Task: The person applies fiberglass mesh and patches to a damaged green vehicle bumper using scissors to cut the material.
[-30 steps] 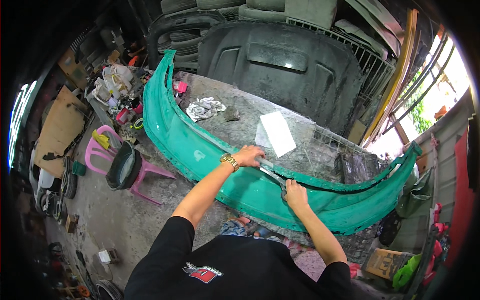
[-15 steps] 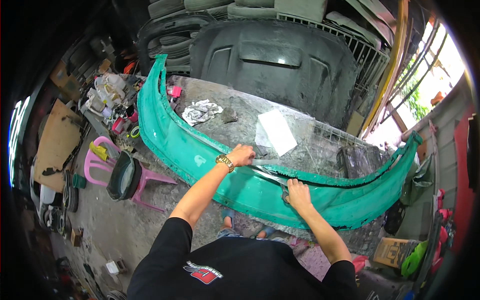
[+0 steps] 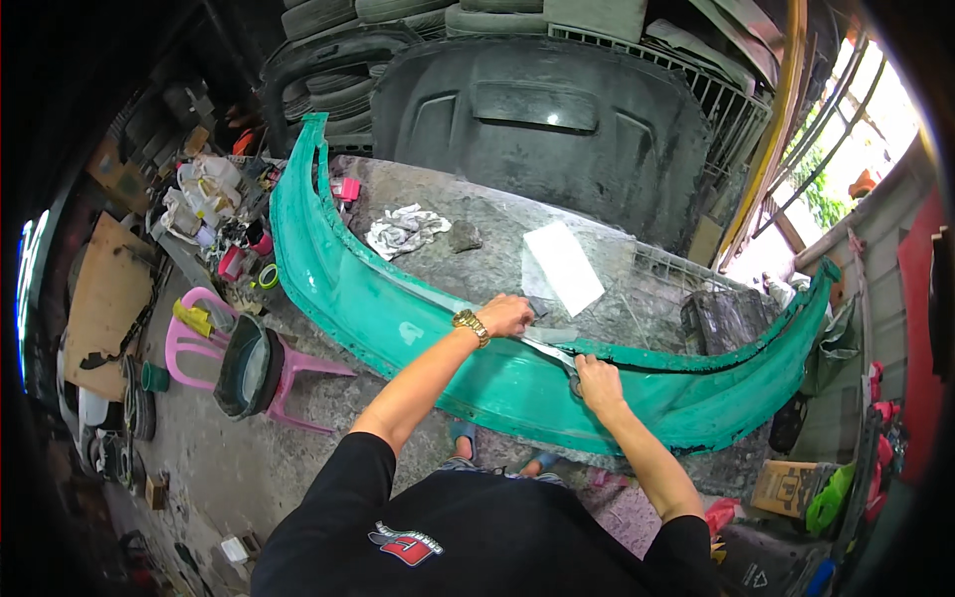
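Note:
A long, curved, teal car body panel (image 3: 388, 328) lies along the bench (image 3: 468, 199), with a dark slot along its upper edge. My left hand (image 3: 505, 316), wearing a gold watch, is closed on a pale grey strip (image 3: 552, 333) at that edge. My right hand (image 3: 599, 386), lower and to the right, is closed on a silver scissors-like tool (image 3: 547, 348), whose blades point up-left toward my left hand. A white sheet (image 3: 562, 269) and a crumpled rag (image 3: 406, 231) rest on the bench behind the panel.
A dark hood-shaped panel (image 3: 537, 169) stands behind the bench before stacked tires (image 3: 333, 75). At left are a pink chair (image 3: 293, 398) holding a dark basin (image 3: 239, 368), cluttered containers (image 3: 209, 189) and a board (image 3: 104, 318). A cardboard box (image 3: 781, 488) sits lower right.
My left hand has shifted slightly to the right along the panel's edge, and my right hand has moved a little too. Both keep their grip; the view has shifted slightly.

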Demonstrator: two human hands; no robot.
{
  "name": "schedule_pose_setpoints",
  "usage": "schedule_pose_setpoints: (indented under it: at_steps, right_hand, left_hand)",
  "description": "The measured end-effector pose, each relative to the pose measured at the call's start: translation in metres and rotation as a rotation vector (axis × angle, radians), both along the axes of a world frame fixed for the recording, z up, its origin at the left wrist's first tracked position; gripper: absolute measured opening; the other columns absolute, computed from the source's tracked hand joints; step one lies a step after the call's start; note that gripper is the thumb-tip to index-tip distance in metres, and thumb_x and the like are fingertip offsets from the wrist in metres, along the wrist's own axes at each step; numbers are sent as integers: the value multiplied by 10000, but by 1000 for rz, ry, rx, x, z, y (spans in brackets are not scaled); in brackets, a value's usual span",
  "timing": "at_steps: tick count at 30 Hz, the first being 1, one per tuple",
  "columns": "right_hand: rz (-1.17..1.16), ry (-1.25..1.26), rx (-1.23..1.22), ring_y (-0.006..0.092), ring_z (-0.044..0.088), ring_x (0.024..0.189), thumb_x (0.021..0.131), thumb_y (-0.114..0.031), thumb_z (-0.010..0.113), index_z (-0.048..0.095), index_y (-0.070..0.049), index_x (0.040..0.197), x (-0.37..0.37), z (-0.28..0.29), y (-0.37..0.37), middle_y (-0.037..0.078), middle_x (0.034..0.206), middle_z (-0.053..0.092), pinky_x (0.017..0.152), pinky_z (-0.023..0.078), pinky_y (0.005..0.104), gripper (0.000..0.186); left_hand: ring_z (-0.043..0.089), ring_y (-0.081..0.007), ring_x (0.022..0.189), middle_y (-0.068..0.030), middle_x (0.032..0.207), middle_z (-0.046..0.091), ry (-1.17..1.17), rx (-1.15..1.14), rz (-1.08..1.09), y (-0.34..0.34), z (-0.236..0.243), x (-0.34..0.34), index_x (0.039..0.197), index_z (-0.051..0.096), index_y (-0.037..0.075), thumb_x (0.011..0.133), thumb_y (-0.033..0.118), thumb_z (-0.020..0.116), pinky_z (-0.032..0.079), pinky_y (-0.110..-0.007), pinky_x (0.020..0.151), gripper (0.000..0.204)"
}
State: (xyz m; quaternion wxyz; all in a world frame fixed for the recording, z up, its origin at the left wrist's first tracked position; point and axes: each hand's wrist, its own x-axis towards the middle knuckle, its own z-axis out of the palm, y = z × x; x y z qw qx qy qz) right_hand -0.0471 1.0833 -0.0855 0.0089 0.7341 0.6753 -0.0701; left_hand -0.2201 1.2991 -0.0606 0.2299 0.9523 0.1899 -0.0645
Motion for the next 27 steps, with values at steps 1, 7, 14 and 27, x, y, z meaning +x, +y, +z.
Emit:
schedule_pose_setpoints:
  at_steps: [1,7,14,27]
  right_hand:
    - [-6,9,-16,284,640,808,635,-182,734,516,-52,948,2,-1,0,111,875,602,687,504,419,403]
    - [-35,35,9,308,631,839,671,-402,763,519,-30,975,-8,27,-4,138,913,604,717,498,429,538]
    - [-26,33,19,294,623,864,670,-410,767,522,-33,973,-18,21,-1,131,926,602,719,493,420,542]
    - [-6,18,86,262,649,782,705,-228,696,539,-57,911,-36,9,15,106,859,609,664,526,396,310]
  left_hand:
    - [591,-269,945,-78,938,620,0,-1,3,2,0,-2,874,654,125,728,190,644,433,-431,796,160]
    - [545,-265,1060,-64,1048,596,78,-22,63,26,8,-42,1130,582,158,733,229,653,378,-482,885,410]
    - [546,-275,1026,-68,1008,593,73,53,40,32,1,-47,979,638,147,724,165,640,397,-440,857,256]
    - [548,-268,969,-49,909,582,19,10,34,37,-4,-42,851,641,134,754,193,667,398,-430,822,117]
